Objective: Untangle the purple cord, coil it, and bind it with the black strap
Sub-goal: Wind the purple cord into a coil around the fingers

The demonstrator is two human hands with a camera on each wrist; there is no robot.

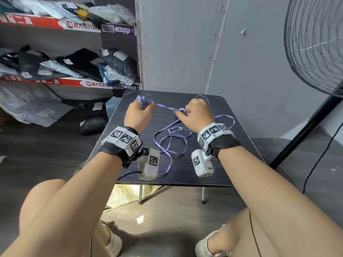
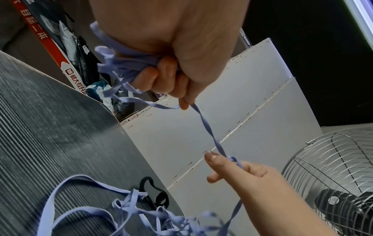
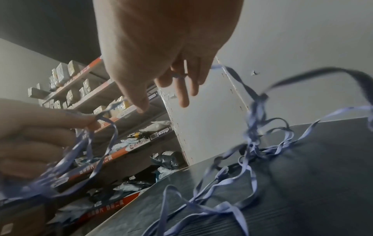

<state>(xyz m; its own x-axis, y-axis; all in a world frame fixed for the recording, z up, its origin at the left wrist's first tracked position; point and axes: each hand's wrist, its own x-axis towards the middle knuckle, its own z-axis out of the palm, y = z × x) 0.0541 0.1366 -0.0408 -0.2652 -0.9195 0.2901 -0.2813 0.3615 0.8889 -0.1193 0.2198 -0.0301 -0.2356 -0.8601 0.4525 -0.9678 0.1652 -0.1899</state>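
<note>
Lighting evenly and softly from overhead, casting only faint shadows on the counter (image 1: 213, 145). Bending straight lines at the head view's edges. Blurring the purple cord (image 3: 252, 143) and near hands (image 3: 30, 135) in the dimmer right-wrist view.

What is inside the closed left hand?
The left hand grips a bunch of gathered loops of purple cord, which stick out past its fingers. How many loops lie inside is hidden by the fingers.
</note>
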